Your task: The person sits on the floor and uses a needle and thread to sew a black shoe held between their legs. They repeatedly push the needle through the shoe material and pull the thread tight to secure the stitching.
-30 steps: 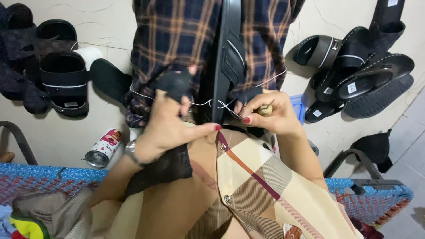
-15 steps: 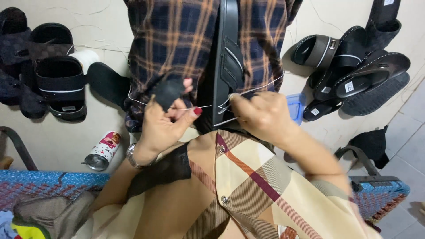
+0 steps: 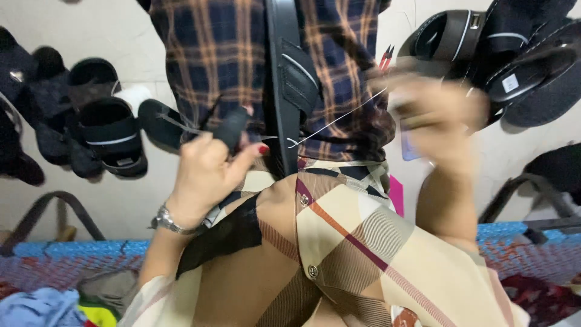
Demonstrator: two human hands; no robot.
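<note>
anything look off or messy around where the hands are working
Mostly the floor: black sandals lie scattered in loose heaps on both sides rather than paired. The right hand is too blurred to read, with a white thread running taut from it to the black strap beside the left hand. Nothing looks spilled or torn.

Your left hand [image 3: 206, 172] pinches a small piece of black fabric [image 3: 232, 128] between thumb and fingers, holding it up in front of your lap with one end poking above your fingertips. A thin white thread [image 3: 339, 117] runs taut from that piece, rising to the right toward your right hand [image 3: 436, 118], which is raised and blurred; you cannot tell exactly how it grips the thread. A second, larger flap of black fabric [image 3: 221, 236] hangs below your left wrist, lying against the beige plaid cloth on your lap.
</note>
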